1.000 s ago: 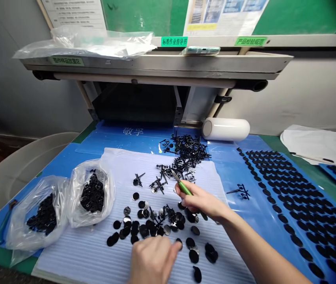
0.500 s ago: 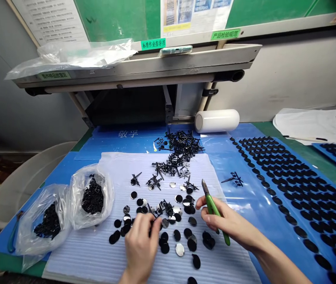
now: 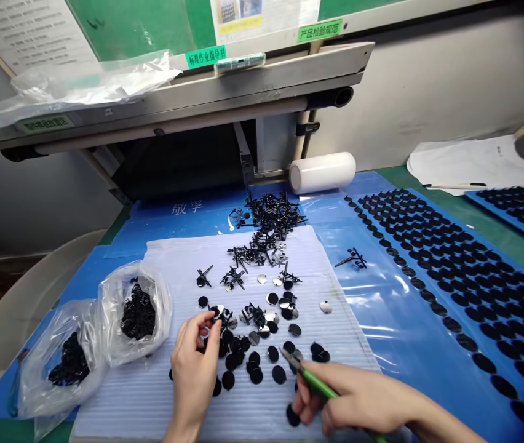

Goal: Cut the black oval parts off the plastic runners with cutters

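The right hand (image 3: 358, 394) is closed around green-handled metal-tipped cutters (image 3: 317, 383), whose point aims toward ten o'clock over the discs. Just at this hand's curled fingers, at nine o'clock, lies one flat black round disc (image 3: 293, 416); whether it is pinched cannot be told. The left hand (image 3: 195, 363) has its thumb and index fingertips drawn close together above more dark pieces; whether anything is held there is unclear.

The scattered glossy black discs (image 3: 279, 374) lie between the hands on a ribbed white sheet (image 3: 123, 412), at three o'clock from the left hand and toward ten from the right. Two clear plastic bags (image 3: 35, 375) of small black parts stand at nine and ten o'clock from the left hand. At two o'clock from the right hand, rows of flat black discs (image 3: 462, 298) spread out. Farther off, at eleven, sits a tangled heap of black plastic sprues (image 3: 273, 215), and beyond it at twelve a smooth white cylinder (image 3: 324, 173).
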`<state>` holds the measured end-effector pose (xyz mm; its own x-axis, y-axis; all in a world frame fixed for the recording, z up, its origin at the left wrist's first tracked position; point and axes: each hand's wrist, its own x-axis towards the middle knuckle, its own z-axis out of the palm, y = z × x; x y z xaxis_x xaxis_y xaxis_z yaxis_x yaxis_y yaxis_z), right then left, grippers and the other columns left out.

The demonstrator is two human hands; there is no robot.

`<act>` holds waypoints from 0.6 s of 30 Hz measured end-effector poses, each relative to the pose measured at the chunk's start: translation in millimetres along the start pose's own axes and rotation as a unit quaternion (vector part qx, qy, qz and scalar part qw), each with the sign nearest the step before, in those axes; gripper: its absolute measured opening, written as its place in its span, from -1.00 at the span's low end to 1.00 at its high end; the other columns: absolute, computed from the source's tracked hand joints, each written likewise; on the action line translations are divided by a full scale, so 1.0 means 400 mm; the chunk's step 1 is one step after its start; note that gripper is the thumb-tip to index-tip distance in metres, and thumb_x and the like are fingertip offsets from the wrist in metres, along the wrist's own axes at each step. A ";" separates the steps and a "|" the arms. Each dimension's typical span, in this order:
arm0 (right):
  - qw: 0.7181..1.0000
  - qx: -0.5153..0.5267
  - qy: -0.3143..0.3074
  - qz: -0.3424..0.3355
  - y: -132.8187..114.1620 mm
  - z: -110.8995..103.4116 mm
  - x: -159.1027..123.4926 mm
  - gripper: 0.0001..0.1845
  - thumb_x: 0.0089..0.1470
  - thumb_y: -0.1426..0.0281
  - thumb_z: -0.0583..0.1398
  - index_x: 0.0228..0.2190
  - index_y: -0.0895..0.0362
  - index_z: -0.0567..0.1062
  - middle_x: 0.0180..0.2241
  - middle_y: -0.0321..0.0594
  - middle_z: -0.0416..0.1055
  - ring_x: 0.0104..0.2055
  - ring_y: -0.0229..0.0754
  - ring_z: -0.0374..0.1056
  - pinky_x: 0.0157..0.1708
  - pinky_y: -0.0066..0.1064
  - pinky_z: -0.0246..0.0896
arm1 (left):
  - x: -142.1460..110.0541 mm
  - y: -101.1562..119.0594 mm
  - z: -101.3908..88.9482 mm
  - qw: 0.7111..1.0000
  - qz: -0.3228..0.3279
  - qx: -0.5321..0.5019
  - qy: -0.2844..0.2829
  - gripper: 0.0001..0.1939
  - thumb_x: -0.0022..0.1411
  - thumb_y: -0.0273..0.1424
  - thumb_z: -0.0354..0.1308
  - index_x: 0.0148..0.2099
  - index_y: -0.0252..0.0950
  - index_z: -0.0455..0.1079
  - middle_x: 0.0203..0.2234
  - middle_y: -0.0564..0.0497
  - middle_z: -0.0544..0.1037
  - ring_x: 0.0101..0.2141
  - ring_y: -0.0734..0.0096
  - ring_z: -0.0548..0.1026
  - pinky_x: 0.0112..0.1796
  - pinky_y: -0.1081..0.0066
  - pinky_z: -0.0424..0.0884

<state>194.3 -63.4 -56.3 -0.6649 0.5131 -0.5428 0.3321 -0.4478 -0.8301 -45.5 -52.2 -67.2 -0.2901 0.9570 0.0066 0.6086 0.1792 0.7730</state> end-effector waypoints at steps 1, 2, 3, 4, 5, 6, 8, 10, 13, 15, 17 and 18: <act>1.000 0.027 0.014 -0.007 -0.011 -0.005 0.002 -0.78 -0.25 0.56 0.09 -0.42 0.14 0.33 -0.28 -0.18 0.47 -0.23 -0.11 0.41 -0.31 -0.36 0.30 | -0.001 -0.001 -0.009 1.000 -0.005 -0.002 0.006 -0.83 0.12 -0.30 0.11 -0.21 -0.20 0.37 -0.39 0.02 0.46 -0.38 0.31 0.41 -0.34 0.40 0.28; 0.998 0.055 0.024 -0.010 -0.021 -0.011 0.003 -0.77 -0.22 0.56 0.10 -0.39 0.14 0.31 -0.22 -0.15 0.44 -0.16 -0.11 0.37 -0.24 -0.33 0.28 | -0.003 -0.002 -0.018 1.000 -0.008 -0.004 0.012 -0.82 0.13 -0.31 0.11 -0.20 -0.20 0.36 -0.36 0.01 0.46 -0.35 0.29 0.41 -0.30 0.38 0.28; 0.996 0.080 0.032 -0.012 -0.030 -0.019 0.003 -0.76 -0.20 0.55 0.10 -0.37 0.14 0.30 -0.18 -0.12 0.41 -0.12 -0.10 0.35 -0.20 -0.30 0.25 | -0.007 -0.003 -0.025 1.000 -0.010 -0.005 0.018 -0.82 0.14 -0.31 0.10 -0.19 -0.20 0.35 -0.34 -0.01 0.46 -0.33 0.28 0.41 -0.28 0.36 0.29; 0.994 0.095 0.046 -0.021 -0.037 -0.026 0.003 -0.76 -0.18 0.54 0.09 -0.35 0.13 0.28 -0.17 -0.12 0.38 -0.11 -0.10 0.33 -0.19 -0.28 0.25 | -0.012 -0.004 -0.030 1.000 -0.007 -0.007 0.023 -0.83 0.15 -0.33 0.09 -0.18 -0.21 0.34 -0.32 -0.02 0.46 -0.31 0.26 0.41 -0.27 0.34 0.29; 0.992 0.108 0.053 -0.032 -0.043 -0.033 0.004 -0.76 -0.16 0.54 0.09 -0.34 0.13 0.27 -0.16 -0.11 0.37 -0.11 -0.09 0.33 -0.20 -0.27 0.25 | -0.018 -0.004 -0.035 1.000 -0.001 -0.008 0.028 -0.84 0.16 -0.34 0.08 -0.18 -0.21 0.34 -0.31 -0.03 0.45 -0.30 0.25 0.42 -0.26 0.33 0.30; 0.990 0.120 0.057 -0.045 -0.048 -0.037 0.004 -0.76 -0.15 0.53 0.08 -0.33 0.12 0.26 -0.16 -0.12 0.36 -0.11 -0.09 0.33 -0.21 -0.26 0.25 | -0.025 -0.004 -0.037 0.999 0.012 -0.010 0.031 -0.86 0.16 -0.37 0.08 -0.19 -0.21 0.33 -0.31 -0.04 0.45 -0.28 0.25 0.42 -0.26 0.31 0.31; 0.986 0.145 0.054 -0.069 -0.057 -0.036 0.009 -0.75 -0.16 0.51 0.08 -0.32 0.11 0.26 -0.17 -0.11 0.34 -0.14 -0.09 0.33 -0.25 -0.26 0.25 | -0.039 -0.004 -0.038 0.998 0.052 -0.013 0.036 -0.87 0.15 -0.45 0.08 -0.20 -0.21 0.34 -0.30 -0.04 0.44 -0.27 0.25 0.42 -0.25 0.31 0.33; 0.980 0.171 0.040 -0.096 -0.067 -0.020 0.021 -0.70 -0.17 0.49 0.09 -0.28 0.12 0.28 -0.17 -0.09 0.33 -0.16 -0.07 0.33 -0.29 -0.25 0.24 | -0.051 -0.006 -0.034 0.990 0.135 -0.019 0.042 -0.76 0.11 -0.57 0.10 -0.16 -0.19 0.33 -0.32 -0.04 0.45 -0.26 0.26 0.43 -0.23 0.30 0.34; 0.968 0.216 -0.033 -0.119 -0.083 0.029 0.051 -0.51 -0.22 0.48 0.13 -0.14 0.14 0.28 -0.25 -0.11 0.37 -0.27 -0.10 0.34 -0.34 -0.27 0.21 | -0.060 -0.020 -0.029 0.953 0.301 -0.039 0.028 -0.55 0.04 -0.69 0.11 -0.07 -0.12 0.33 -0.35 0.00 0.53 -0.29 0.28 0.48 -0.22 0.30 0.38; 0.961 0.239 -0.060 -0.123 -0.094 0.071 0.077 -0.44 -0.25 0.49 0.15 -0.10 0.15 0.27 -0.36 -0.17 0.40 -0.40 -0.17 0.31 -0.38 -0.31 0.16 | -0.059 -0.037 -0.034 0.928 0.370 -0.048 0.005 -0.53 0.04 -0.68 0.13 -0.04 -0.10 0.34 -0.37 -0.01 0.58 -0.30 0.26 0.52 -0.24 0.29 0.41; 0.955 0.260 -0.048 -0.133 -0.104 0.113 0.107 -0.45 -0.26 0.48 0.16 -0.11 0.16 0.29 -0.44 -0.22 0.38 -0.50 -0.25 0.22 -0.44 -0.37 0.10 | -0.055 -0.061 -0.046 0.918 0.394 -0.051 -0.003 -0.54 0.12 -0.63 0.09 0.03 -0.11 0.30 -0.36 -0.09 0.61 -0.27 0.21 0.53 -0.24 0.23 0.42; 0.953 0.267 -0.037 -0.138 -0.109 0.134 0.123 -0.47 -0.26 0.48 0.15 -0.12 0.18 0.29 -0.45 -0.23 0.37 -0.51 -0.27 0.19 -0.46 -0.38 0.07 | -0.051 -0.075 -0.054 0.916 0.397 -0.052 0.000 -0.52 0.16 -0.61 0.05 0.09 -0.11 0.24 -0.36 -0.12 0.61 -0.24 0.19 0.53 -0.23 0.19 0.41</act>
<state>111.4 -57.9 -39.8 -0.7294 0.6216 -0.2858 -0.2377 -0.6220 -0.7461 -73.6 -82.2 -76.9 0.2139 0.7757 0.5937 0.5534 -0.5971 0.5808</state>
